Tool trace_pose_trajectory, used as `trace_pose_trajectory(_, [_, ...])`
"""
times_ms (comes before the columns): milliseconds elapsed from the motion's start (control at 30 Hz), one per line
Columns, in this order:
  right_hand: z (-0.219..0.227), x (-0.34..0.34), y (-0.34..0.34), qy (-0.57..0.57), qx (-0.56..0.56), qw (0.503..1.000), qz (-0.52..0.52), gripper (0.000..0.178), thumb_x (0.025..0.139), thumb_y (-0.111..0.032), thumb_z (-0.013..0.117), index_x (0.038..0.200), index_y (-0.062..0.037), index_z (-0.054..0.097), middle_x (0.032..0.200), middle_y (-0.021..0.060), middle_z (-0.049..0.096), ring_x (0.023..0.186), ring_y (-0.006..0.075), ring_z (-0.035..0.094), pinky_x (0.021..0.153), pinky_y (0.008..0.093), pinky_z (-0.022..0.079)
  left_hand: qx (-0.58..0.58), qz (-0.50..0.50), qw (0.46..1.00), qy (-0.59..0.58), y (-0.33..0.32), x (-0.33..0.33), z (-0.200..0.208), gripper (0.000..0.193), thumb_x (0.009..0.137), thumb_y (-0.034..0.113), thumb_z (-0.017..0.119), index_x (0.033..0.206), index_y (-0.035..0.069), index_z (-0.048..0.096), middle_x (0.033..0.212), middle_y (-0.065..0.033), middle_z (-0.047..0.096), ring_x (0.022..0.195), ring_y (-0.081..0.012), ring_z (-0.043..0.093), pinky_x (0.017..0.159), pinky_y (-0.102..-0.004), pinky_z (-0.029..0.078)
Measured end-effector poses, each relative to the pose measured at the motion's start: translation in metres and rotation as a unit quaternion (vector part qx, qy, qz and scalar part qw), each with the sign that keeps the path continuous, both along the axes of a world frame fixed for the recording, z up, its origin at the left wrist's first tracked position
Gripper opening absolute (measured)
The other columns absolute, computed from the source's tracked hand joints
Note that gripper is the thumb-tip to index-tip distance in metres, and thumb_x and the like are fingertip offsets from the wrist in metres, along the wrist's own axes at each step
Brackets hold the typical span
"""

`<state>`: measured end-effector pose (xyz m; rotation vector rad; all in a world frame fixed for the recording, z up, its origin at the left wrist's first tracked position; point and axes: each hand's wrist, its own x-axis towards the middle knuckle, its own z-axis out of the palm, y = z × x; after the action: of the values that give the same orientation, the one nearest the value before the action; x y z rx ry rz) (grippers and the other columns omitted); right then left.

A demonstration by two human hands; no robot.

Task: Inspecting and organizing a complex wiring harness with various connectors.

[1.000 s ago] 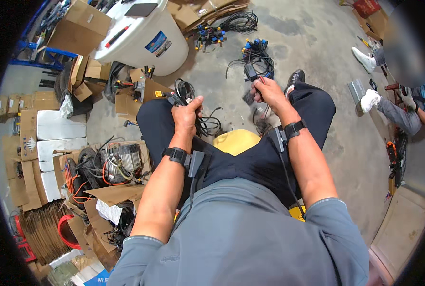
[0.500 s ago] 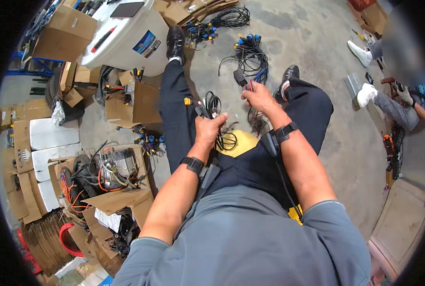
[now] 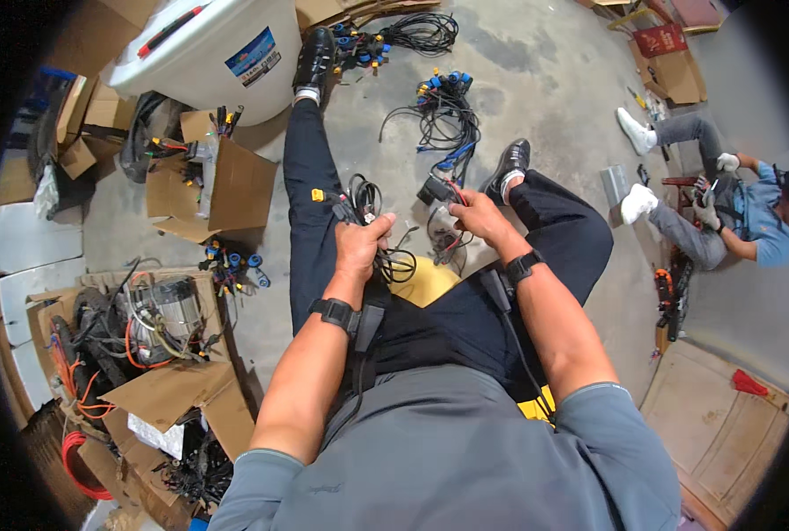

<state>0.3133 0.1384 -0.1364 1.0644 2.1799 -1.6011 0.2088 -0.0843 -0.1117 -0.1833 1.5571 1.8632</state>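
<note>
The black box (image 3: 433,188) had shifted away from the cable pile (image 3: 448,117) on the floor (image 3: 545,102) to beside the right hand (image 3: 481,219), its grip pinching red wire (image 3: 456,194), while the left hand (image 3: 360,245) clasped coiled cable (image 3: 375,191), leaving neither free.

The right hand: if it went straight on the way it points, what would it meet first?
The right hand would probably meet the small black box just ahead first, though depth is hard to judge.
</note>
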Motion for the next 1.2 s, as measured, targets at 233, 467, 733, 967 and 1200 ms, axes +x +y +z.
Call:
trace_pose_trajectory(233, [-0.008,-0.020,0.005,-0.032,-0.010,0.999,0.006,0.019,0.086,-0.016,0.061,0.082,0.0022,0.061,0.067,0.0023,0.058,0.058,0.0143,0.055,0.056,0.0328,0.047,0.027,-0.043,0.999,-0.018,-0.003,-0.003,0.002,0.013,0.081,0.006,0.069,0.072,0.005,0.060,0.061,0.0003,0.055,0.051,-0.0101,0.049,0.049,-0.0254,0.038])
trace_pose_trajectory(467, [-0.013,-0.079,0.020,-0.013,0.013,0.990,0.139,0.023,0.090,-0.020,0.059,0.092,0.0020,0.062,0.077,0.0048,0.063,0.067,0.0130,0.058,0.061,0.0312,0.047,-0.038,-0.059,0.995,-0.070,0.004,-0.013,-0.018,0.011,0.080,0.006,0.070,0.076,0.005,0.060,0.065,-0.0017,0.058,0.053,-0.0119,0.052,0.049,-0.0268,0.040])
trace_pose_trajectory(733, [-0.041,-0.128,-0.007,0.048,0.041,0.978,0.199,0.024,0.087,-0.021,0.059,0.100,-0.0005,0.062,0.087,0.0171,0.064,0.081,0.0258,0.061,0.075,0.0386,0.047,-0.008,-0.033,0.993,-0.111,0.010,-0.019,-0.016,0.013,0.076,0.006,0.076,0.079,0.005,0.063,0.066,-0.0014,0.060,0.054,-0.0110,0.055,0.048,-0.0252,0.043])
trace_pose_trajectory(967, [-0.127,-0.074,-0.048,0.104,-0.009,0.978,0.182,0.036,0.088,-0.024,0.058,0.114,0.0005,0.060,0.104,0.0225,0.065,0.097,0.0381,0.062,0.083,0.0412,0.048,-0.055,-0.085,0.988,-0.114,0.040,-0.031,-0.013,0.013,0.076,0.005,0.076,0.079,0.004,0.063,0.068,-0.0019,0.061,0.053,-0.0115,0.055,0.047,-0.0252,0.042])
trace_pose_trajectory(1200, [-0.152,0.037,0.005,-0.237,0.009,0.931,0.277,0.034,0.085,-0.025,0.060,0.112,-0.0042,0.062,0.104,0.0215,0.066,0.098,0.0382,0.062,0.085,0.0428,0.049,-0.103,-0.029,0.984,-0.145,0.067,-0.063,-0.001,0.016,0.076,0.000,0.073,0.085,0.003,0.060,0.069,-0.0030,0.060,0.053,-0.0116,0.055,0.046,-0.0244,0.042])
